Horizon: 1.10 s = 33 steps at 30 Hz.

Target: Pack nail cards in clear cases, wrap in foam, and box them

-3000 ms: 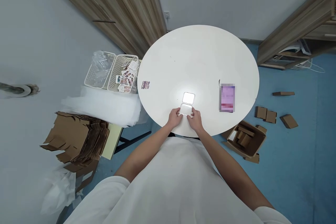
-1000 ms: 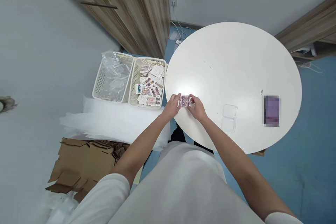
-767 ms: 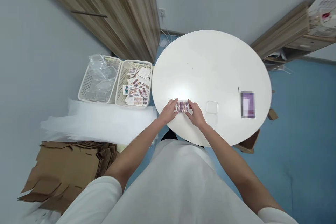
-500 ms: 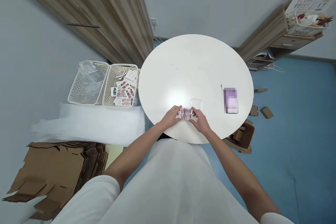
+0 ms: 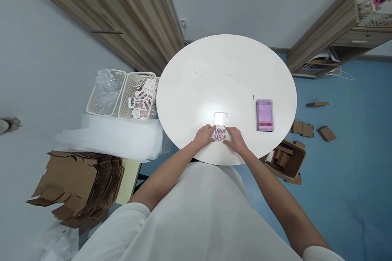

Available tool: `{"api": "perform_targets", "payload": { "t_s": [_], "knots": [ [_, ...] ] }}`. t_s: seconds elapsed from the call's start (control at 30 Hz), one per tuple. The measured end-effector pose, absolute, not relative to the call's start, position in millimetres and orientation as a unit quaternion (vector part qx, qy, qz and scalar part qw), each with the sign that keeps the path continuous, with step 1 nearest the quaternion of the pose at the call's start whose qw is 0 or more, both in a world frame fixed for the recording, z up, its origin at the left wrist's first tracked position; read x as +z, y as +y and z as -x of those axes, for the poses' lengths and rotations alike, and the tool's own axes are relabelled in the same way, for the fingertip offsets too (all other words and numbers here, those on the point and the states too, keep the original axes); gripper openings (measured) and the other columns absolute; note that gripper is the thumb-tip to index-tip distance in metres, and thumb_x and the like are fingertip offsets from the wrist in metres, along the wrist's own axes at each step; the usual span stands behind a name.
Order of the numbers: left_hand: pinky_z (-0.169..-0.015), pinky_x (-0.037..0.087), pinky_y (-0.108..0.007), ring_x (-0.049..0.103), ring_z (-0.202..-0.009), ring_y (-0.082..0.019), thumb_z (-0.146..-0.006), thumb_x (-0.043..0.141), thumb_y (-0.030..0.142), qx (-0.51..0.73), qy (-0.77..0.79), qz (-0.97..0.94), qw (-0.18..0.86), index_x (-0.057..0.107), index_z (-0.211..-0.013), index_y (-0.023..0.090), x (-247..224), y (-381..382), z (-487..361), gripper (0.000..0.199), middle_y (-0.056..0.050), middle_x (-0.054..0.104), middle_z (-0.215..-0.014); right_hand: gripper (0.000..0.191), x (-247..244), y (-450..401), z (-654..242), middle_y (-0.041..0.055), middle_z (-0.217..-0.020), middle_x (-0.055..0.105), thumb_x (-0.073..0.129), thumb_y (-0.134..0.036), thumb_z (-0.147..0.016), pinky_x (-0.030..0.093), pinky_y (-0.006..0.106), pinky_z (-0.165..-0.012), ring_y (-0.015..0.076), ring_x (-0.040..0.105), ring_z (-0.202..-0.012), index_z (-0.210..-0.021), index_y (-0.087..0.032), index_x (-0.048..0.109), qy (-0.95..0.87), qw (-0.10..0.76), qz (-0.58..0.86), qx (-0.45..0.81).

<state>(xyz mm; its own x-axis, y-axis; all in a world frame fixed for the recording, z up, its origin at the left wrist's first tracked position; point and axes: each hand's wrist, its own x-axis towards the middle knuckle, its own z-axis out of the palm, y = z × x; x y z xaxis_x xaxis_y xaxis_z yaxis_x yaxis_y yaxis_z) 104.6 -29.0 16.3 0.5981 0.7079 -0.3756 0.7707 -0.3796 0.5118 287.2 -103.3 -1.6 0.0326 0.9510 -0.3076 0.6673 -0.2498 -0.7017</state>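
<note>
Newly over one case [image 5: 221, 118], one nail card [image 5: 220, 133] in loosely closed grip of two hands [image 5: 204, 136] [image 5: 236, 140].

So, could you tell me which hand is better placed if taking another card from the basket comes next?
Probably the left hand: it is nearer the basket of patterned cards, while the right hand is farther, beyond the open clear case.

Open tabletop [image 5: 226, 69] beyond the clear case [image 5: 220, 118]
</note>
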Motion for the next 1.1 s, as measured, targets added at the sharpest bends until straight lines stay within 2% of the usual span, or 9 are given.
{"api": "perform_targets", "payload": {
  "t_s": [0.4,0.7,0.9,1.0,1.1],
  "knots": [
    [-0.068,0.042,-0.027,0.052,-0.080,-0.016,-0.070,0.057,0.016,-0.034,0.438,-0.817,0.373,0.028,-0.127,0.025,4.0,-34.6,-100.9,0.065,-0.004,0.045,-0.099,0.059,-7.9,-99.1,-282.4,0.0080,-0.107,0.048,0.063,-0.027,-0.065,0.041,0.038,-0.080,0.0248,0.046,-0.099,-0.120,-0.021,0.041,-0.616,0.143,0.702,0.329],
    [-0.070,0.042,-0.029,0.050,-0.088,-0.019,-0.074,0.050,0.015,-0.053,0.416,-0.842,0.339,0.030,-0.126,0.025,6.8,-39.3,-101.9,0.057,-0.007,0.044,-0.107,0.056,-8.5,-102.0,-278.3,0.0087,-0.107,0.048,0.061,-0.026,-0.067,0.042,0.038,-0.078,0.0251,0.047,-0.098,-0.119,-0.022,0.042,-0.608,0.140,0.715,0.317],
    [-0.073,0.043,-0.032,0.051,-0.090,-0.020,-0.070,0.056,0.019,-0.010,0.443,-0.798,0.408,0.020,-0.132,0.023,10.6,-40.3,-98.4,0.072,-0.008,0.044,-0.109,0.061,-5.3,-102.9,-275.4,0.0087,-0.110,0.047,0.061,-0.025,-0.065,0.041,0.040,-0.080,0.0257,0.047,-0.100,-0.122,-0.022,0.037,-0.580,0.160,0.727,0.331],
    [-0.074,0.044,-0.032,0.052,-0.087,-0.018,-0.071,0.057,0.026,0.028,0.476,-0.747,0.463,0.029,-0.127,0.020,11.0,-40.4,-97.3,0.063,-0.009,0.046,-0.107,0.068,-3.8,-104.1,-274.4,0.0071,-0.111,0.047,0.062,-0.028,-0.064,0.044,0.038,-0.078,0.0220,0.050,-0.095,-0.125,-0.023,0.033,-0.534,0.184,0.735,0.374],
    [-0.072,0.044,-0.030,0.052,-0.082,-0.016,-0.072,0.056,0.028,0.037,0.509,-0.703,0.495,0.045,-0.110,0.020,9.1,-40.0,-98.7,0.041,-0.006,0.050,-0.098,0.069,-3.9,-103.7,-274.8,0.0055,-0.105,0.050,0.060,-0.028,-0.066,0.047,0.034,-0.073,0.0181,0.052,-0.087,-0.128,-0.023,0.030,-0.478,0.209,0.747,0.412]
  ]
}}
